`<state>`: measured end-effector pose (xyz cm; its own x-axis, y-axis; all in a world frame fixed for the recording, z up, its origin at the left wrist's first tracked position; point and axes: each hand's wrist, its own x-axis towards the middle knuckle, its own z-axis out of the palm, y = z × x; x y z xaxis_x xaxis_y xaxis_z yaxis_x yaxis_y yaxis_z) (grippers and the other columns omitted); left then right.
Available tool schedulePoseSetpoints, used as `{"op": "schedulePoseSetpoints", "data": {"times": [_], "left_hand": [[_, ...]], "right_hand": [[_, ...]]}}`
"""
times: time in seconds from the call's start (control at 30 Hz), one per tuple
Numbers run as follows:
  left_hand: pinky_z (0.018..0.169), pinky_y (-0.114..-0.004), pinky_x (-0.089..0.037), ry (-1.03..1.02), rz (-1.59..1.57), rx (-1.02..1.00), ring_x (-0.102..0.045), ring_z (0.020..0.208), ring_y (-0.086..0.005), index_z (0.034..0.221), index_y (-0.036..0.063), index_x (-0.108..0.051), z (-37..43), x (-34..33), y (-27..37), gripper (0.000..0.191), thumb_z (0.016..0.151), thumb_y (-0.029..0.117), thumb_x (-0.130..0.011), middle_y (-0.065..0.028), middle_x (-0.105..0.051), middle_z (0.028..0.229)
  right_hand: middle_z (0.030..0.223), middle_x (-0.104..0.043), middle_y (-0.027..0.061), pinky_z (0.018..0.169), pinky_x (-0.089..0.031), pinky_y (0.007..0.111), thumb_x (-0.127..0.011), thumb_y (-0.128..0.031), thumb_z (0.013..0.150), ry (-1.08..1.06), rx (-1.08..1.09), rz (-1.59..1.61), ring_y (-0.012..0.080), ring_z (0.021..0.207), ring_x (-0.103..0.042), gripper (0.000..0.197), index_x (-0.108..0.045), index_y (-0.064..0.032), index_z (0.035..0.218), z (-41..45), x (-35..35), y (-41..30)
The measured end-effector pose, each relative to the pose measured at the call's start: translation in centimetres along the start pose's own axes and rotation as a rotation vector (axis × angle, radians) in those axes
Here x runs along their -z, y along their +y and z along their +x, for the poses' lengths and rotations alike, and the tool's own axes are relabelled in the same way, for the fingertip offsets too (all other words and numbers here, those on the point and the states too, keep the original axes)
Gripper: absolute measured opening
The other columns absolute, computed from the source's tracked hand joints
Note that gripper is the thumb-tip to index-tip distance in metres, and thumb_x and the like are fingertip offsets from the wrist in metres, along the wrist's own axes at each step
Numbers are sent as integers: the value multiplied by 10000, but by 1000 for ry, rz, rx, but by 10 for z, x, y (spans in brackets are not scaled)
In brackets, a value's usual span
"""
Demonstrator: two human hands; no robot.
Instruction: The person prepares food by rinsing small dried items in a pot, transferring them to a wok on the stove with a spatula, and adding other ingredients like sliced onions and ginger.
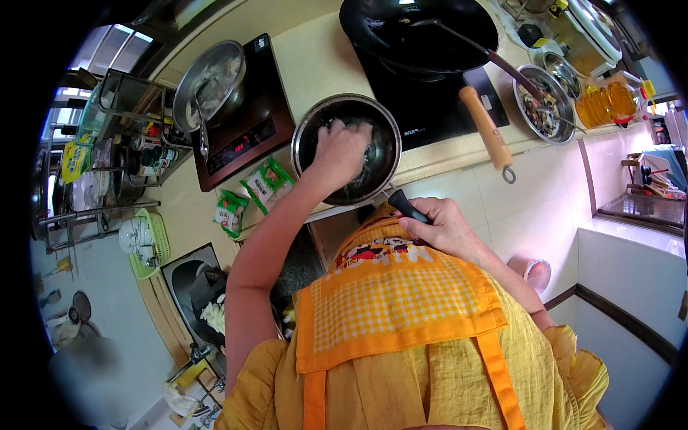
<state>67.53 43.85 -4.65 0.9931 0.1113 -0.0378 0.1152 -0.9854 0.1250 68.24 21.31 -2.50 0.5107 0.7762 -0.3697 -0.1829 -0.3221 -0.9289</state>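
A metal saucepan (384,183) is held over the counter's front edge, close to my body. My right hand (432,226) grips its black handle (407,207) from the right. Inside the pan is my left hand (344,150), its fingers bent down near the bottom; the fingertips are partly hidden, and whether they hold anything is unclear. A little clear liquid or wet film seems to shine on the pan's dark inside. Two green-and-white food packets (269,180) lie on the counter just left of the pan.
A steel bowl (207,86) with a spoon stands on the left induction cooker (244,145). On the right cooktop (430,113) sits a big black wok (419,37), its wooden handle (486,129) jutting out over the edge. Farther right are a bowl of food (545,105) and an oil bottle (613,102).
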Motion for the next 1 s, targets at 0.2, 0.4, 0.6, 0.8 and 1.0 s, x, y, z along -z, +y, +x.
{"op": "schedulePoseSetpoints", "data": {"times": [0.2,0.4,0.6,0.8,1.0], "left_hand": [[868,-445,-333,-36,-69,-195,-507,948,-313,984,72,-522,-7,1,-9,282,713,3,-560,-119,-612,901],[882,-479,-297,-66,-80,-185,-511,983,-315,1078,45,-529,-8,3,0,337,744,13,-550,-146,-626,839],[589,-243,-437,-75,-667,-45,-601,684,-155,1017,21,-609,-6,9,2,249,770,-13,-600,-85,-609,767],[634,-196,-453,-180,-1407,142,-586,708,-84,1015,8,-596,-6,18,-11,153,870,27,-547,-23,-612,825],[693,-221,-491,-195,-1609,247,-625,785,-124,1017,-2,-588,-7,26,-4,151,904,71,-521,-56,-630,881]], "right_hand": [[594,-540,10,497,-454,232,-598,-109,863,-17,9,5,61,546,-545,141,-604,32,863,1,7,4],[586,-530,6,492,-447,233,-594,-111,866,-18,-25,83,58,535,-532,146,-591,32,837,1,12,2],[571,-510,-5,468,-425,221,-591,-115,869,-33,6,58,49,501,-493,145,-581,22,821,4,17,6],[547,-496,-12,450,-406,221,-589,-119,870,-39,-12,67,43,477,-475,143,-587,12,812,4,22,2],[537,-492,-13,444,-386,227,-594,-114,862,-50,19,-11,47,472,-469,143,-587,16,804,5,27,0]]}}
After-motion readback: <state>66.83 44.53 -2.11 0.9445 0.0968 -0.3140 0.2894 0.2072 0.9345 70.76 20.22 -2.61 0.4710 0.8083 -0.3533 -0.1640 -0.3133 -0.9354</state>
